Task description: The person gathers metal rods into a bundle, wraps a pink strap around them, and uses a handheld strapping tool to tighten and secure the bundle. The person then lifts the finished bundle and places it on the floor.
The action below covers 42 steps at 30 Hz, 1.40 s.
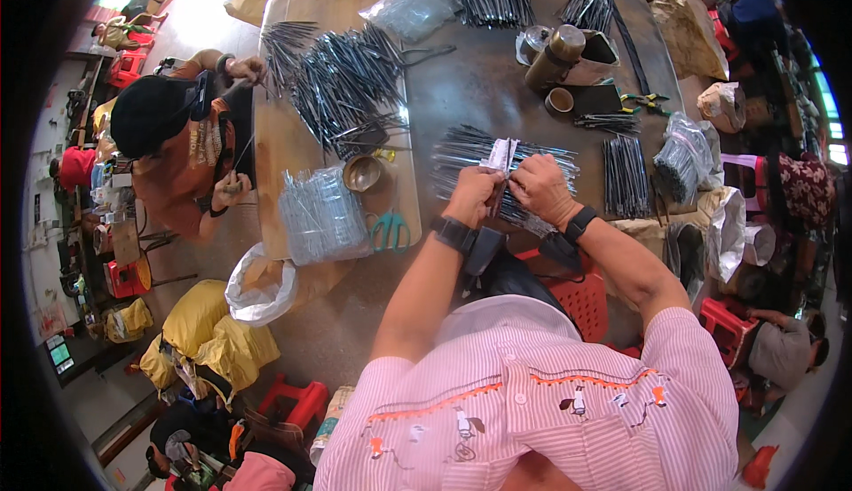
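Thin dark metal rods (461,145) lie in a wide loose pile on the table in front of me. Across them stands a pale whitish strip (500,155), perhaps paper or cloth, between my hands. My left hand (476,193) is closed, pinching the strip's near left side. Against the strip's right side, my right hand (543,191) has its fingers bent inward over the rods. Its fingertips are partly hidden, so what it grips does not show clearly.
A bronze flask (556,56), a cup (559,100) and pliers (646,100) sit at the far right. Left are more rods (346,83), a metal bowl (362,173) and teal scissors (389,232). Across the table's left edge, a co-worker (191,136) in a dark cap handles rods.
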Each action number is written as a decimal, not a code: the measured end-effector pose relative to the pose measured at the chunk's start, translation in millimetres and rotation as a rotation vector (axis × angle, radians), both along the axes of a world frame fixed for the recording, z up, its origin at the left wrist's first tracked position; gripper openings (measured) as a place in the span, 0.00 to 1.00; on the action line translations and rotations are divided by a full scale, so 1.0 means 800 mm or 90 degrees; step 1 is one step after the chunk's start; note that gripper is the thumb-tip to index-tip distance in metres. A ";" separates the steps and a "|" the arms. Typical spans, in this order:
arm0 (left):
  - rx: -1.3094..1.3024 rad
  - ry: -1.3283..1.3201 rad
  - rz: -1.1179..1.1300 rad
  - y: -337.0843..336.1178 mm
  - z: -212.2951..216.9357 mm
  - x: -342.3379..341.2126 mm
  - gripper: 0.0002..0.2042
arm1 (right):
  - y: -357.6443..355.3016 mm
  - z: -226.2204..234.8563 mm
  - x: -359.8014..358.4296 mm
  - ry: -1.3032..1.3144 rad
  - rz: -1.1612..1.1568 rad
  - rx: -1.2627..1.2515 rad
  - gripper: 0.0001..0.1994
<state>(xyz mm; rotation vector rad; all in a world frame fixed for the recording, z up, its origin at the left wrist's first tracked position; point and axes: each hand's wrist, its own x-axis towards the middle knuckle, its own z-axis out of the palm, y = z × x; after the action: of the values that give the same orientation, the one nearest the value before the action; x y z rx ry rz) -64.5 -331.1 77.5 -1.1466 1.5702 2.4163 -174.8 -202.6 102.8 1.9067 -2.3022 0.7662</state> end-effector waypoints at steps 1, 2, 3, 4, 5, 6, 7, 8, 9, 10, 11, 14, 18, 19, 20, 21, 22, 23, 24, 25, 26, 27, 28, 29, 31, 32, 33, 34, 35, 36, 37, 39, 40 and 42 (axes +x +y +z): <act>-0.032 -0.012 -0.034 -0.003 -0.005 0.002 0.09 | -0.001 0.001 0.000 -0.001 -0.001 -0.004 0.05; -0.063 -0.023 -0.068 -0.005 -0.011 0.002 0.08 | -0.002 0.001 0.001 0.000 -0.008 -0.008 0.05; -0.138 0.042 -0.089 -0.006 -0.015 0.002 0.08 | -0.003 0.001 0.002 0.000 -0.018 -0.015 0.05; -0.211 0.107 -0.109 -0.007 -0.018 0.003 0.07 | -0.004 0.001 0.003 -0.001 -0.023 -0.013 0.05; -0.202 0.114 -0.100 -0.008 -0.020 0.004 0.06 | -0.005 0.001 0.003 -0.001 -0.022 -0.015 0.05; -0.192 0.122 -0.092 -0.009 -0.021 0.004 0.05 | -0.005 0.000 0.004 -0.003 -0.015 -0.008 0.05; -0.099 0.073 -0.054 -0.009 -0.020 0.003 0.03 | -0.006 -0.001 0.004 -0.004 -0.007 -0.002 0.05; -0.025 0.025 -0.030 -0.010 -0.018 0.002 0.03 | -0.006 -0.003 0.004 -0.011 -0.009 0.003 0.05; 0.050 -0.008 0.016 -0.011 -0.015 0.002 0.03 | -0.006 -0.004 0.004 -0.017 -0.011 0.007 0.05; 0.107 -0.040 0.046 -0.012 -0.013 0.000 0.03 | -0.007 -0.005 0.004 -0.025 -0.016 0.013 0.05; 0.163 -0.049 0.076 -0.013 -0.010 -0.002 0.04 | -0.007 -0.006 0.003 -0.024 -0.014 0.016 0.05; 0.153 -0.064 0.052 -0.014 -0.006 -0.006 0.05 | -0.006 -0.007 0.003 -0.023 -0.014 0.030 0.06; 0.143 -0.072 0.043 -0.013 -0.001 -0.006 0.04 | -0.005 -0.006 0.003 -0.029 -0.008 0.050 0.06; 0.142 -0.067 0.045 -0.012 0.001 -0.006 0.04 | -0.005 -0.006 0.003 -0.035 -0.008 0.056 0.07; 0.148 -0.058 0.041 -0.011 0.004 -0.005 0.05 | -0.006 -0.006 0.003 -0.042 -0.011 0.060 0.07; 0.131 -0.053 0.032 -0.011 0.007 -0.003 0.05 | -0.006 -0.007 0.003 -0.049 -0.014 0.064 0.07; 0.121 -0.045 0.018 -0.011 0.010 -0.001 0.05 | -0.007 -0.007 0.003 -0.057 -0.017 0.068 0.07; 0.110 -0.036 0.004 -0.011 0.011 0.001 0.05 | -0.007 -0.008 0.003 -0.059 -0.020 0.070 0.07; 0.104 -0.027 0.011 -0.010 0.012 0.003 0.05 | -0.008 -0.009 0.003 -0.061 -0.024 0.073 0.07; 0.098 -0.018 0.018 -0.008 0.011 0.003 0.05 | -0.008 -0.010 0.002 -0.063 -0.027 0.077 0.07; 0.090 0.006 0.028 -0.006 0.009 0.004 0.06 | -0.007 -0.011 0.001 -0.057 -0.029 0.078 0.07; 0.040 0.015 0.021 -0.003 0.006 0.006 0.05 | -0.006 -0.011 -0.001 -0.051 -0.030 0.081 0.07; -0.013 0.041 0.017 -0.001 0.001 0.006 0.05 | -0.005 -0.012 -0.003 -0.043 -0.031 0.083 0.07; -0.066 0.085 0.012 0.001 -0.003 0.006 0.05 | -0.003 -0.012 -0.004 -0.037 -0.034 0.090 0.07; -0.294 0.152 -0.039 -0.002 -0.012 0.006 0.06 | -0.001 -0.013 -0.009 -0.022 -0.044 0.105 0.08; -0.336 0.148 -0.038 -0.002 -0.015 0.005 0.06 | 0.000 -0.014 -0.011 -0.023 -0.040 0.110 0.08; -0.378 0.143 -0.037 -0.003 -0.017 0.005 0.06 | 0.001 -0.014 -0.012 -0.024 -0.035 0.115 0.08; -0.348 0.089 -0.009 -0.003 -0.017 0.004 0.06 | 0.001 -0.014 -0.013 -0.024 -0.035 0.121 0.09; -0.331 0.044 0.022 -0.004 -0.017 0.005 0.07 | 0.001 -0.014 -0.013 -0.020 -0.029 0.132 0.09; -0.336 0.023 0.021 -0.004 -0.017 0.005 0.07 | 0.001 -0.014 -0.013 -0.015 -0.028 0.146 0.09; -0.355 0.013 0.026 -0.004 -0.017 0.005 0.07 | 0.001 -0.013 -0.013 -0.008 -0.023 0.158 0.10; -0.390 -0.001 0.035 -0.003 -0.018 0.005 0.07 | 0.000 -0.012 -0.013 -0.004 -0.028 0.178 0.10; -0.404 -0.006 0.040 -0.002 -0.019 0.005 0.07 | 0.000 -0.011 -0.012 0.002 -0.026 0.183 0.10; -0.498 0.036 0.029 -0.001 -0.022 0.004 0.07 | -0.001 -0.007 -0.013 -0.004 -0.032 0.207 0.10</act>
<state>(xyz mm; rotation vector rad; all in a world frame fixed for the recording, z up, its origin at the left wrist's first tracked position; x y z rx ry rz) -61.4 -331.8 60.3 -1.1839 2.6424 1.8755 -184.8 -203.5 96.9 1.9539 -2.6008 0.4126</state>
